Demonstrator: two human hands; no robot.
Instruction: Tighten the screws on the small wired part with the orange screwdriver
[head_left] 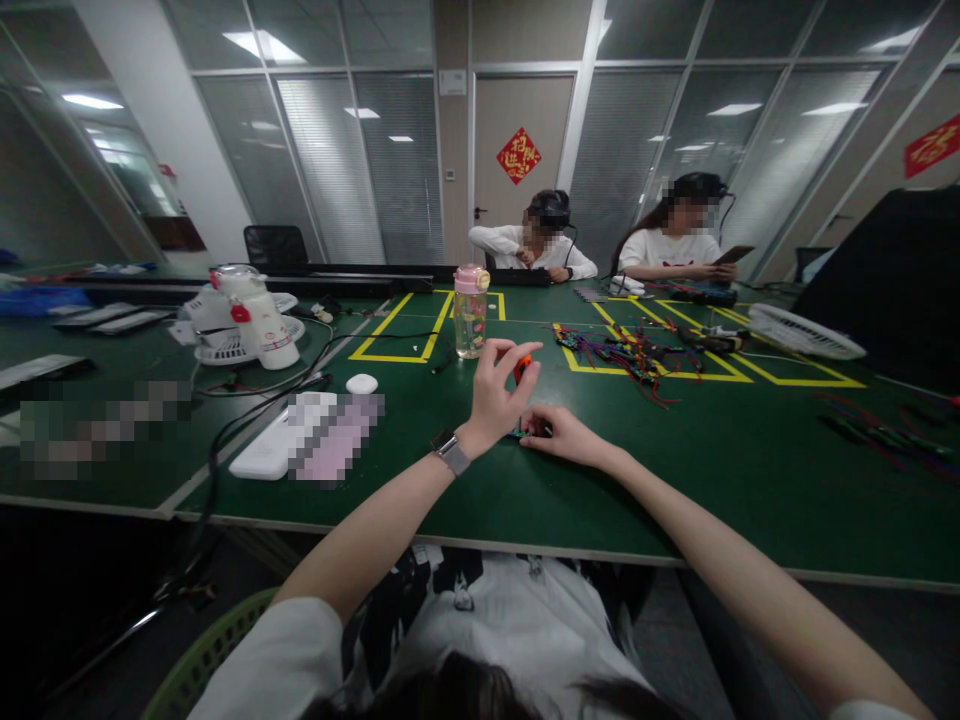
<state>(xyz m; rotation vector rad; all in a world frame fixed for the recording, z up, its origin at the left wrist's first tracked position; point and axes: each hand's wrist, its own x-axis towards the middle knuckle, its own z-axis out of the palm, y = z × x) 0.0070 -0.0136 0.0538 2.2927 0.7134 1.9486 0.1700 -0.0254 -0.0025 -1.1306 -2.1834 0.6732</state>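
Observation:
My left hand (501, 388), with a watch on its wrist, is raised over the table with its fingers curled round a small orange-handled tool (525, 365). Most of the tool hides behind the fingers, and its lower end points down towards my right hand. Low on the green tabletop, my right hand (562, 436) pinches a small green circuit board (516, 434). Only an edge of that board shows beside the fingertips. Just beyond my left hand stands a pink-lidded clear bottle (471, 315).
Wired circuit boards (626, 350) lie tangled inside yellow tape outlines. To the left are a white power bank (281, 440), a white round case (361, 384), black cables and a white kettle-shaped bottle (262, 325). White fans flank the table. Two people sit across it.

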